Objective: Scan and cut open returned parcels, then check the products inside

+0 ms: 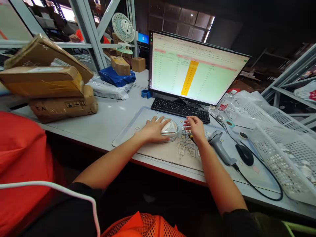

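My left hand (157,129) rests on a round pale coil-like thing (174,132) on the desk mat, fingers spread across its left side and top. A white piece with print lies inside its clear-looking rim; its exact kind is not plain. Just right of it my right hand (196,127) hovers over the mat, fingers curled in. A small dark and yellow shape (189,134) shows beneath the curled fingers; I cannot make out whether it is held or printed on the mat. A grey barcode scanner (221,149) lies beside my right forearm.
Behind my hands stand a black keyboard (180,110) and a monitor (195,72) showing a spreadsheet. A mouse (244,154) and white plastic baskets (278,158) are at right, near a bottle (225,100). Cardboard boxes (61,105) are piled at left. A blue tape roll (146,94) sits behind.
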Demonstrator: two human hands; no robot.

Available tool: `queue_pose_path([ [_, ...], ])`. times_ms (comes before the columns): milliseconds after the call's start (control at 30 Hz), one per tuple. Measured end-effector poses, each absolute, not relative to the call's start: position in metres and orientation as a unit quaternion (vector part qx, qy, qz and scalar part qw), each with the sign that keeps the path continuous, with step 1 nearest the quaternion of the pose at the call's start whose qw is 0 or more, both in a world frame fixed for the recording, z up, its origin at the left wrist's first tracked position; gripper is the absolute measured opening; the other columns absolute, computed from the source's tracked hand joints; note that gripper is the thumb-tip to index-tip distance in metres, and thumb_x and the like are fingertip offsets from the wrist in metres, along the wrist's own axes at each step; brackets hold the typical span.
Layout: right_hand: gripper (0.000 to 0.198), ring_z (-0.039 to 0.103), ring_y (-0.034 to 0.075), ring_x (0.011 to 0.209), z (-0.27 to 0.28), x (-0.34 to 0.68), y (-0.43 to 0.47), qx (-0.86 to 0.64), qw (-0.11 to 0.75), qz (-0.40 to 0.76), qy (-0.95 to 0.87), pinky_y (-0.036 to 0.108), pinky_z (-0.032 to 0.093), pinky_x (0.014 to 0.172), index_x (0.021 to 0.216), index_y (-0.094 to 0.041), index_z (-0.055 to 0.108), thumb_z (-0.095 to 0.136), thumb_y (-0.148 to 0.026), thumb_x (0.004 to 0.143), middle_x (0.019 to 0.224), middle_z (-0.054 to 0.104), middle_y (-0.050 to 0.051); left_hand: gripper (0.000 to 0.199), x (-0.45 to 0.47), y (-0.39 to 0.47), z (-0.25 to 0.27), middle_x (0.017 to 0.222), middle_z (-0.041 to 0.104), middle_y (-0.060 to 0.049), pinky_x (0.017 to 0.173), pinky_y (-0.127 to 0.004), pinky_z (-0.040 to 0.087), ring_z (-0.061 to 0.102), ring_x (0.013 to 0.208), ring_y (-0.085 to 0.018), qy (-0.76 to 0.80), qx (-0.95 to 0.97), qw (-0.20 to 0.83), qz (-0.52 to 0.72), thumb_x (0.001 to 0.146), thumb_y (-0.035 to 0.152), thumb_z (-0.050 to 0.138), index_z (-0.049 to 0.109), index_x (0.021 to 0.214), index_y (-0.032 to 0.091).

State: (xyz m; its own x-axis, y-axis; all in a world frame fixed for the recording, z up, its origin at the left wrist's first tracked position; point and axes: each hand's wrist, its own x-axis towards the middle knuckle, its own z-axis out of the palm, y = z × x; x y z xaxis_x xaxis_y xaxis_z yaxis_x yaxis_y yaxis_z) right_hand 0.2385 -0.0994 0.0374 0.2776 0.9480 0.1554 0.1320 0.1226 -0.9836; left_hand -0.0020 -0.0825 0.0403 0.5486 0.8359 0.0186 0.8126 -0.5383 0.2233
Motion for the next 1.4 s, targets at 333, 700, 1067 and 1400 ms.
queue_pose_path([
  [333,0.029,0.058,0.015,0.071,0.012,0.207,-0.093,-0.519,0.459,0.463,-0.553,0.025,0.05,0.062,0.078,-0.017,0.073,0.082,-0.038,0.061,0.076,0.071,0.0,0.083,-0.027,-0.055,0.01,0.165,0.052,-0.013,0.129,-0.048,0.04,0.053,0.15,-0.032,0.308,0.892,0.107,0.313,0.09,0.062,0.07,0.051,0.16,0.021],
  [700,0.04,0.039,0.01,0.046,0.04,0.266,-0.107,-0.554,0.635,0.354,-0.406,0.024,0.029,0.037,0.073,-0.022,0.057,0.081,-0.053,0.064,0.056,0.046,-0.007,0.082,-0.065,-0.041,0.021,0.17,0.046,-0.011,0.128,-0.058,0.036,0.043,0.155,-0.037,0.363,0.898,0.101,0.229,0.088,0.059,0.073,0.052,0.161,0.027],
  [1067,0.058,0.054,0.012,0.063,0.041,0.246,-0.112,-0.432,0.7,0.305,-0.479,0.024,0.046,0.052,0.097,-0.024,0.061,0.085,-0.072,0.074,0.08,0.061,-0.003,0.118,0.027,-0.05,0.084,0.179,0.028,-0.011,0.133,-0.057,0.027,0.025,0.165,-0.041,0.243,0.917,0.104,0.3,0.068,0.056,0.095,0.036,0.168,0.033],
  [1400,0.057,0.064,0.017,0.073,0.054,0.274,-0.11,-0.472,0.525,0.465,-0.534,0.027,0.05,0.065,0.108,-0.024,0.071,0.096,-0.049,0.064,0.088,0.073,0.0,0.092,0.035,-0.033,0.058,0.121,0.076,-0.015,0.095,-0.046,0.062,0.075,0.108,-0.03,0.15,0.548,0.602,0.561,0.087,0.088,0.052,0.05,0.148,0.019],
])
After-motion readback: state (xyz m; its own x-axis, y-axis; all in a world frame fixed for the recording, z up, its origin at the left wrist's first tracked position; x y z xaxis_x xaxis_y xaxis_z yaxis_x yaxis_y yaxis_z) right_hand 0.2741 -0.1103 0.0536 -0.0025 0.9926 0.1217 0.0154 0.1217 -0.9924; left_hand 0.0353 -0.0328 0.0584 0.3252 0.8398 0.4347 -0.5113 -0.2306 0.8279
